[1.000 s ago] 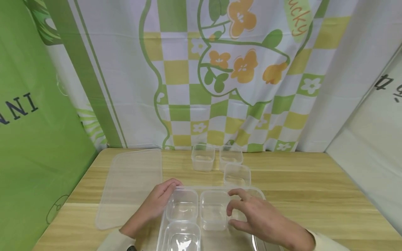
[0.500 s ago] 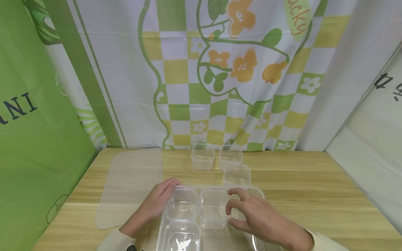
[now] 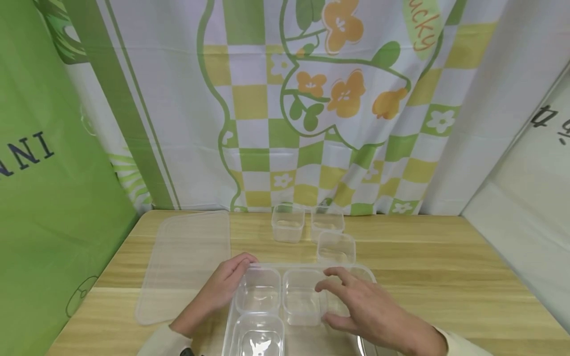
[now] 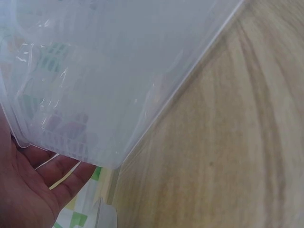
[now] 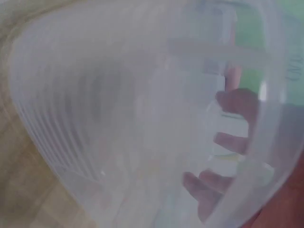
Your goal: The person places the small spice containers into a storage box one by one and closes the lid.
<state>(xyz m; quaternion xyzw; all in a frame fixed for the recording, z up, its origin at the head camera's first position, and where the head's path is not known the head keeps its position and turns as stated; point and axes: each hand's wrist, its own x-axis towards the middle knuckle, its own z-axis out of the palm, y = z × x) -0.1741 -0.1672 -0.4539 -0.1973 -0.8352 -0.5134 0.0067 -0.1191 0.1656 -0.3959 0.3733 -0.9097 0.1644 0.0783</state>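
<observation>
- The right hand [image 3: 367, 301] is over the right part of the clear box [image 3: 303, 266], its fingers bent and spread apart; whether they touch the middle cup [image 3: 304, 301] just to their left, the pictures cannot tell.
- The left hand [image 3: 228, 278] grips the box at its far left corner.
- Inside the box, left of the middle cup, sit the far left cup [image 3: 260, 291] and the near left cup [image 3: 258, 330].
- Three loose cups [image 3: 288, 231] stand beyond the box's far rim.
- A flat lid [image 3: 189, 262] lies left on the wooden table [image 3: 445, 282].
- A flowered cloth [image 3: 249, 104] hangs behind.
</observation>
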